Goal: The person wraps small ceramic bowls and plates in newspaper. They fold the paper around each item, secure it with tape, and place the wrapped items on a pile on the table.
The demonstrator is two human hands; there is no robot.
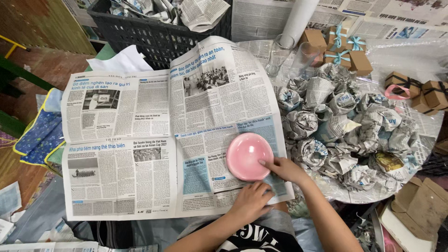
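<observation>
A pink bowl (248, 156) lies upside down on the right half of a spread newspaper sheet (140, 144). My right hand (284, 169) rests at the bowl's right rim, fingertips touching it. My left hand (252, 201) presses flat on the newspaper's near edge just below the bowl, fingers curled onto the paper.
Several newspaper-wrapped bundles (340, 130) crowd the table to the right. Two clear glasses (280, 53) and small brown gift boxes (343, 51) with teal ribbon stand behind them. A black crate (154, 32) of crumpled paper is at the back. Cardboard (422, 205) lies at the lower right.
</observation>
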